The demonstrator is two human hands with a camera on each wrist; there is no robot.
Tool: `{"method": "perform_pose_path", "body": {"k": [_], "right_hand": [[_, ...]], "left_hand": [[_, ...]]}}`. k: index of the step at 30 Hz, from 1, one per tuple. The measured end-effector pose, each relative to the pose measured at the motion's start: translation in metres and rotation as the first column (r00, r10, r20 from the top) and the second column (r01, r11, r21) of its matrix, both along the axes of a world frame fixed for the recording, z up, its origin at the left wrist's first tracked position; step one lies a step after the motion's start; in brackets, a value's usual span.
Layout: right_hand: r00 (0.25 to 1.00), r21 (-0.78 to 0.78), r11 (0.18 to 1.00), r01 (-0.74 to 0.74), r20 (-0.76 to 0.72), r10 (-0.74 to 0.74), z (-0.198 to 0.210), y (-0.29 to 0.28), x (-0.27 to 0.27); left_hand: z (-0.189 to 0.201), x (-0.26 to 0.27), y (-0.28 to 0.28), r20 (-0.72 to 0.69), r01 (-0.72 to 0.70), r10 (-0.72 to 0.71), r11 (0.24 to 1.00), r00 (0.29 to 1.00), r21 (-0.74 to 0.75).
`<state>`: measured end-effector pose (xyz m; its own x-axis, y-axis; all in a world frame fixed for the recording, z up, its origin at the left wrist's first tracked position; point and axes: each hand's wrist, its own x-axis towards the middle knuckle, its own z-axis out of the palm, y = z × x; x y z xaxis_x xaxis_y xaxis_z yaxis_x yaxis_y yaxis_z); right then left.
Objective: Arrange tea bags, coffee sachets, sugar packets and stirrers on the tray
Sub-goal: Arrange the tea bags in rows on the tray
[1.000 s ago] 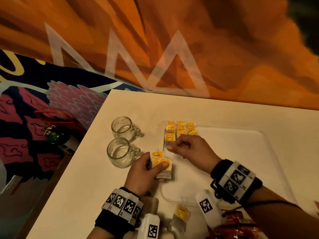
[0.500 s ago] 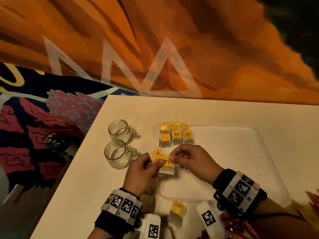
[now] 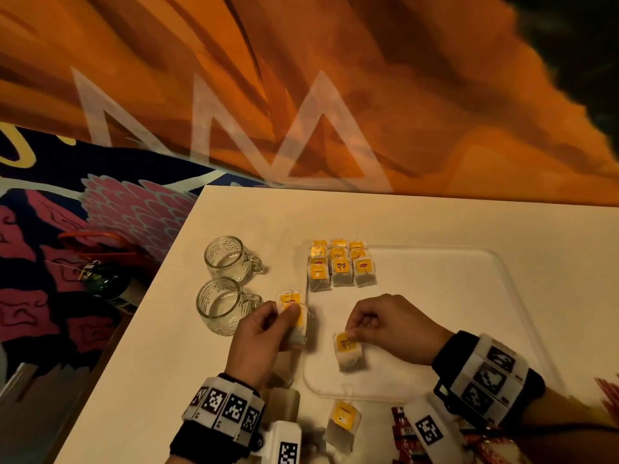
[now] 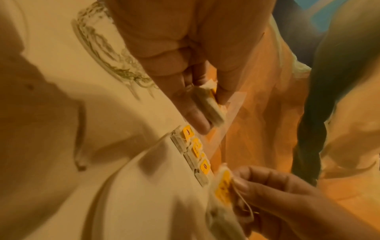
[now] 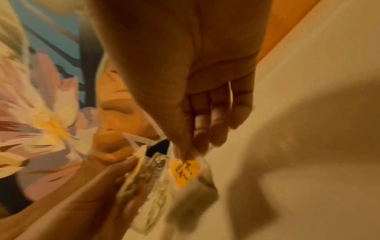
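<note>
A clear tray [image 3: 522,316] lies on the white table. Several yellow-tagged tea bags [image 3: 341,265] stand in neat rows at its far left corner, also visible from the left wrist as tea bags [image 4: 195,148]. My left hand [image 3: 268,329] grips a small stack of tea bags [image 3: 294,316] beside the tray's left edge; the stack [image 4: 207,105] sits between thumb and fingers. My right hand [image 3: 385,324] pinches one tea bag [image 3: 348,349] by its top, hanging over the tray's near left part, its yellow tag [image 5: 184,170] facing up.
Two glass mugs [image 3: 227,283] stand left of the tray. Another tea bag [image 3: 343,425] lies on the table just before the tray's near edge, with red sachets [image 3: 407,437] to its right. The table's left edge drops to a patterned floor.
My right hand has drawn one tea bag off the stack in my left hand and moved it right and nearer, over the tray. The left hand keeps its stack in place.
</note>
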<state>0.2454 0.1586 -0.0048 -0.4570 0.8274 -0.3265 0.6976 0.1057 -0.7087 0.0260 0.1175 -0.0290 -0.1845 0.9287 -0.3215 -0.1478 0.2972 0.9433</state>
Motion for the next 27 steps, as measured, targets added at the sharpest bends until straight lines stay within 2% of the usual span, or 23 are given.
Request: {"method": "perform_pose_path", "body": {"k": [4, 8, 11, 18, 23, 27], "right_hand": [[0.988, 0.049, 0.989, 0.141, 0.062, -0.144, -0.018, 0.030, -0.004], [0.960, 0.177, 0.953, 0.245, 0.089, -0.264, -0.030, 0.054, -0.008], [0.949, 0.209, 0.932, 0.297, 0.038, -0.312, -0.033, 0.065, -0.011], [0.941, 0.211, 0.920, 0.330, 0.001, -0.338, -0.033, 0.082, -0.016], [0.937, 0.179, 0.925, 0.336, 0.033, -0.347, -0.038, 0.084, -0.015], [0.925, 0.180, 0.907, 0.380, -0.083, -0.371, -0.028, 0.073, -0.015]], "left_hand": [[0.000, 0.006, 0.000, 0.016, 0.034, -0.034, 0.999, 0.999, -0.039], [-0.002, 0.005, 0.001, -0.003, 0.049, -0.049, 0.998, 0.999, -0.031], [-0.004, 0.004, 0.001, -0.001, 0.047, -0.047, 0.998, 0.999, -0.031], [-0.002, 0.005, 0.003, 0.048, 0.021, -0.019, 0.998, 0.999, -0.051], [-0.004, 0.006, 0.003, 0.020, 0.024, -0.023, 0.999, 1.000, -0.040], [-0.001, 0.007, 0.004, 0.023, 0.031, -0.031, 0.999, 0.999, -0.022]]}}
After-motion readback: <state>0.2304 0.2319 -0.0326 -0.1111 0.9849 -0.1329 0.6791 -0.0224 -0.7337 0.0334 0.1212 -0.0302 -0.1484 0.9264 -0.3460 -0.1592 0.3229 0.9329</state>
